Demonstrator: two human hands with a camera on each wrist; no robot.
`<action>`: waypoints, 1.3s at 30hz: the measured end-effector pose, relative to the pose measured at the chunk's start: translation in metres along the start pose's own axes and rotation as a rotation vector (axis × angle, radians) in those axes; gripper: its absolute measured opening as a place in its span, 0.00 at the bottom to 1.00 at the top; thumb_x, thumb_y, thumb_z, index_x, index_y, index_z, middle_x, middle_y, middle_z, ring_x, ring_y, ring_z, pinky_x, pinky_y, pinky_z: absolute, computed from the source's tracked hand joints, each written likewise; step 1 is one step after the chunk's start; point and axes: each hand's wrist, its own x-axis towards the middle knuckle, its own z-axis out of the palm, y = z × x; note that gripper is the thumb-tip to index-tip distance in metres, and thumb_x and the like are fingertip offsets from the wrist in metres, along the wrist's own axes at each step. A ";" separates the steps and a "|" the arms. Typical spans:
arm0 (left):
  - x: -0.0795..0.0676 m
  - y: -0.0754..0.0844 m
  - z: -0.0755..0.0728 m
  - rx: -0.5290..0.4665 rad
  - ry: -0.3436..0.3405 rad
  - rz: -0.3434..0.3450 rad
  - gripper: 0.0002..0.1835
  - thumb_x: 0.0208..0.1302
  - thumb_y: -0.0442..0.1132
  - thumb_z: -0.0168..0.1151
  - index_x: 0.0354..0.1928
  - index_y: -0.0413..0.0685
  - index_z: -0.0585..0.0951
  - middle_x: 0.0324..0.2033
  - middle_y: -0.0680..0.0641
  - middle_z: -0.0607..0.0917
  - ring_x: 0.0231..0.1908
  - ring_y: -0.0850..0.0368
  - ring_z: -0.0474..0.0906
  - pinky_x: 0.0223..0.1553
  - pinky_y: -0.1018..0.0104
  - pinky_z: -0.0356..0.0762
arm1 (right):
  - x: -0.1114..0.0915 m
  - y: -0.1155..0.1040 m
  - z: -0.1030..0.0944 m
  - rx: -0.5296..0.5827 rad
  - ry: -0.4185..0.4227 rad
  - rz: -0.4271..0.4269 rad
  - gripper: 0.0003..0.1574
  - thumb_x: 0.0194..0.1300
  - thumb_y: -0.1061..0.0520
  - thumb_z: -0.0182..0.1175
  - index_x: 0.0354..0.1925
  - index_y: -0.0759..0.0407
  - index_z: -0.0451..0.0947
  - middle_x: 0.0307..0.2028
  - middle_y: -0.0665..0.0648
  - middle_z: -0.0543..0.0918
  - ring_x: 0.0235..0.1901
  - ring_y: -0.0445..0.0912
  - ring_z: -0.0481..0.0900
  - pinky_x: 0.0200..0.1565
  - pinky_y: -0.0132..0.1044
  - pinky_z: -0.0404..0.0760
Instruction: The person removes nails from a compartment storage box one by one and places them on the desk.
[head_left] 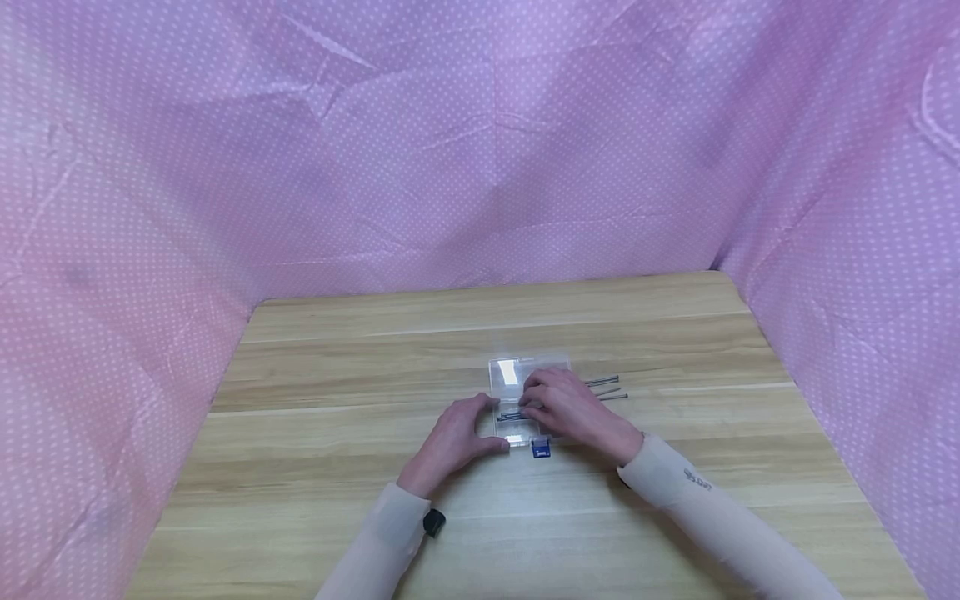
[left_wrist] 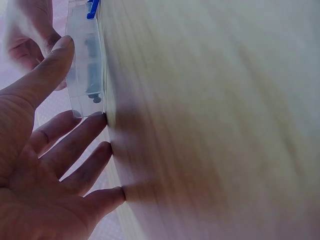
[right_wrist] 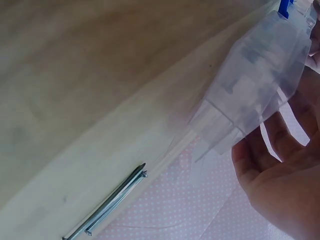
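"Pink fabric with white dots (head_left: pixel 480 125) behind, pale wood-grain tabletop (head_left: pixel 337 375) below, nice setup lol. Where's the box?"

"It's a clear rectangular plastic box (head_left: pixel 517 440), sitting on the wood between my hands, transparent lid (head_left: pixel 507 372) laid back, dark blue tab (head_left: pixel 541 450) at the near edge."

"And your fingers?"

"Left hand (head_left: pixel 457 429) is spread wide round the box's left end, thumb at the near side, touching but not clenched. Right hand (head_left: pixel 570 404) has its fingers bent low over some long grey metal nails (head_left: pixel 512 417) inside. Honestly can't tell if they're pinching any."

"So which step's that?"

"Handling nails in the box, I'd guess. More long silvery nails (head_left: pixel 602 381) lie on the tabletop to the right."

"Next move?"

"IMO it calls for a steady left and light right fingertips, nails lined up lengthwise."
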 end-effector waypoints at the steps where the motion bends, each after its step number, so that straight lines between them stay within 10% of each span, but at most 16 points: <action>1: 0.000 0.000 0.000 0.000 -0.001 0.001 0.35 0.53 0.52 0.81 0.60 0.46 0.80 0.53 0.43 0.85 0.55 0.43 0.79 0.58 0.46 0.75 | 0.001 0.000 0.000 -0.004 -0.003 -0.003 0.09 0.65 0.55 0.72 0.42 0.56 0.89 0.46 0.54 0.85 0.55 0.53 0.80 0.66 0.55 0.71; 39: 0.000 0.002 0.004 -0.006 -0.007 -0.042 0.35 0.54 0.52 0.81 0.61 0.48 0.79 0.56 0.44 0.84 0.58 0.44 0.78 0.62 0.46 0.73 | 0.015 0.011 0.000 0.026 -0.181 0.043 0.10 0.61 0.51 0.75 0.43 0.44 0.92 0.50 0.49 0.81 0.52 0.47 0.74 0.55 0.49 0.73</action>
